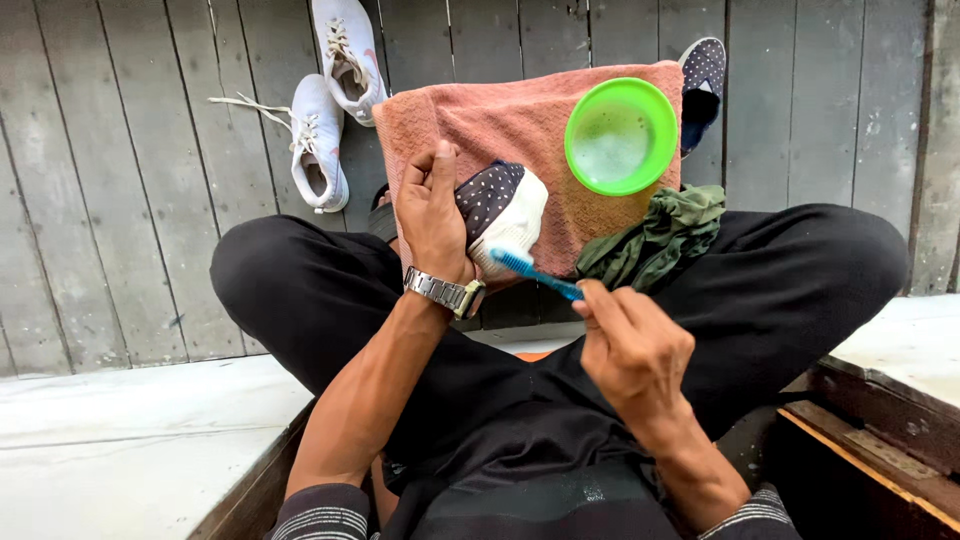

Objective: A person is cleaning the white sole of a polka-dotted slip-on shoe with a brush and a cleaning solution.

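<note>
My left hand (pixel 432 215), with a metal wristwatch (pixel 445 293) on its wrist, grips a dark polka-dot shoe (pixel 500 205) with a white toe over a pink towel (pixel 520 125). My right hand (pixel 630 345) holds a blue toothbrush (pixel 535 272), whose bristle end touches the shoe's white toe. A green bowl (pixel 620 135) of soapy water sits on the towel to the right of the shoe.
A crumpled green cloth (pixel 655 240) lies on my right knee. Two white sneakers (pixel 330 100) lie on the grey plank floor at the upper left. The second polka-dot shoe (pixel 705 85) pokes out behind the towel. My crossed legs in black trousers (pixel 300 290) fill the middle.
</note>
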